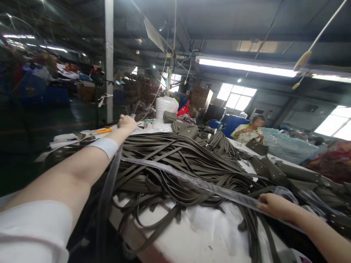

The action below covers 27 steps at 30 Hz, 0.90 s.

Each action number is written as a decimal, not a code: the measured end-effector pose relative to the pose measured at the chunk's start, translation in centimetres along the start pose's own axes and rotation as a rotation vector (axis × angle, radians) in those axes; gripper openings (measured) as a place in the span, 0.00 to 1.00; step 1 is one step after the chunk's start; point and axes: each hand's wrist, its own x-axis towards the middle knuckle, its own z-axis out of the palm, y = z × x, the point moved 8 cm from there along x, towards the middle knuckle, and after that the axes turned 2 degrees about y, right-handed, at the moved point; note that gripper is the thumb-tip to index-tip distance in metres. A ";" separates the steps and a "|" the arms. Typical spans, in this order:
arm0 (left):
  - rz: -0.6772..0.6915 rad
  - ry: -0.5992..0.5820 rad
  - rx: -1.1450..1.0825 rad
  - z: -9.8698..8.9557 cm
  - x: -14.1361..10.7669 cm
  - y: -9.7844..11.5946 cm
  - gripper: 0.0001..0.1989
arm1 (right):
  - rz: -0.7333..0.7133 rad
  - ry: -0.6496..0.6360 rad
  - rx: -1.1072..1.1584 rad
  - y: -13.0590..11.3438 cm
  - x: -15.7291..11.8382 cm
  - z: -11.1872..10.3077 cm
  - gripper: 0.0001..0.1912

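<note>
The clear strip [189, 178] lies across the straps [170, 146] on the surface [197, 237], its long axis running leftward and away from the right hand [276, 205]; that hand's fingers pinch it. The left hand [127, 123] is farther forward, fingers curled; whether they hold anything cannot be told.

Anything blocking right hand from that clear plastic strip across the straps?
Nothing visible: the right hand holds the clear plastic strip directly, and nothing covers it where it crosses the dark straps.
</note>
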 end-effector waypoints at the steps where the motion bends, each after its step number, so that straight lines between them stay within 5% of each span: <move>1: -0.003 -0.064 0.022 2.1 -1.6 0.4 0.23 | -0.036 0.046 0.001 -1.8 0.8 0.5 0.06; 4: 0.070 -0.313 0.046 9.2 -9.1 3.1 0.19 | -0.181 0.071 0.315 -9.5 0.1 2.3 0.20; 7: 0.237 -0.566 0.000 16.0 -19.8 6.9 0.10 | -0.357 -0.212 0.877 -19.0 -4.5 4.8 0.36; 10: 0.457 -0.765 -0.121 20.2 -30.0 10.3 0.07 | -0.384 -0.237 1.125 -24.7 -9.0 5.8 0.38; 12: 0.424 -0.765 -0.231 21.1 -33.5 10.8 0.09 | -0.322 -0.195 1.176 -25.7 -11.0 6.6 0.35; 16: 0.333 -0.737 -0.316 20.7 -35.7 10.6 0.10 | -0.252 -0.103 1.292 -24.0 -13.1 8.1 0.30; 20: 0.267 -0.946 -0.490 20.1 -37.5 10.5 0.14 | -0.168 -0.131 1.430 -22.0 -13.6 10.2 0.30; 22: 0.166 -0.987 -0.627 19.9 -38.2 10.2 0.17 | -0.215 -0.192 1.494 -22.6 -14.1 11.3 0.31; 27: -0.057 -0.754 -0.932 17.4 -37.2 10.1 0.23 | -0.505 -0.364 1.503 -27.5 -17.7 13.4 0.27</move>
